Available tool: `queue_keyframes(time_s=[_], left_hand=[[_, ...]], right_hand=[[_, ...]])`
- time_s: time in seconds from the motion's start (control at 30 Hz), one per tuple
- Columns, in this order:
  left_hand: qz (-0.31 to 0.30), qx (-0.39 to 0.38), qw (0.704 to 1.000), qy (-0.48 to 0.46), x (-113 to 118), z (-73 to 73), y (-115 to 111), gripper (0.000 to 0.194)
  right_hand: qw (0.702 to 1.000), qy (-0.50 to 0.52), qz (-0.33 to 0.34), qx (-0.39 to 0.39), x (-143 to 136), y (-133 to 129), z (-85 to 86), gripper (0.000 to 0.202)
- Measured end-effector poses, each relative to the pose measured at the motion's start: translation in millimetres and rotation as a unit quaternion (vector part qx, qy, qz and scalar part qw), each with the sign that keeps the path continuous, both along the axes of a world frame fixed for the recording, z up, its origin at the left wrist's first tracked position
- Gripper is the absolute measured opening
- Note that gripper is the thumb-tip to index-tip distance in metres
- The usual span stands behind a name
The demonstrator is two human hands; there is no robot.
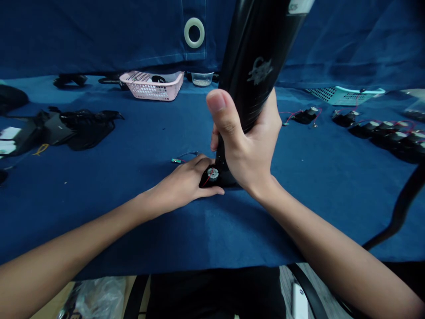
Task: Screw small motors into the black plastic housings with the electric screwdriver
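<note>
My right hand (247,146) is wrapped around a thick black cylindrical tool (255,57), shaped like an electric screwdriver, with its thumb raised along the side. The tool leans upward and its lower end meets a small black plastic housing (203,180) on the blue cloth; the tip is hidden. Thumb and fingers of my left hand (189,181) pinch this housing from the left. A round silver motor end (213,173) with a red wire shows on it. Just beyond my left fingers lies a small green circuit board (176,161) with thin wires.
A pink basket (156,91) and a clear tub (202,79) stand at the back, a teal basket (352,95) at back right. Several wired black housings (395,135) line the right side. Black plastic bags (89,128) lie left. A blue curtain (99,35) hangs behind.
</note>
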State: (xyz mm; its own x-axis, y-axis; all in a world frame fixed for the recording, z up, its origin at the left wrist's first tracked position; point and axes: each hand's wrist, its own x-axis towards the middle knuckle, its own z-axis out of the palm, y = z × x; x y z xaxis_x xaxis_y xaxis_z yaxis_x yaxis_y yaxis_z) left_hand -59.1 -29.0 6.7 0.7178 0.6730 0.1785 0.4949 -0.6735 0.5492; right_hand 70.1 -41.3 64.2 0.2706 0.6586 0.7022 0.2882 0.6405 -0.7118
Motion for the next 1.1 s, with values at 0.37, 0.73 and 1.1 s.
queue_keyframes(time_s=[0.37,0.73,1.1], left_hand=[[0.001,-0.001,1.000,0.003,-0.1,0.3,0.4,0.065],[0.000,-0.001,1.000,0.000,-0.7,-1.0,0.5,0.064],[-0.005,-0.011,1.000,-0.005,-1.0,1.4,0.3,0.060]], right_hand=[[1.000,0.003,-0.001,0.016,-0.7,0.6,0.8,0.040],[1.000,0.005,0.001,0.017,-0.9,0.3,0.9,0.038],[1.000,-0.006,-0.011,0.010,-1.2,2.3,0.1,0.041]])
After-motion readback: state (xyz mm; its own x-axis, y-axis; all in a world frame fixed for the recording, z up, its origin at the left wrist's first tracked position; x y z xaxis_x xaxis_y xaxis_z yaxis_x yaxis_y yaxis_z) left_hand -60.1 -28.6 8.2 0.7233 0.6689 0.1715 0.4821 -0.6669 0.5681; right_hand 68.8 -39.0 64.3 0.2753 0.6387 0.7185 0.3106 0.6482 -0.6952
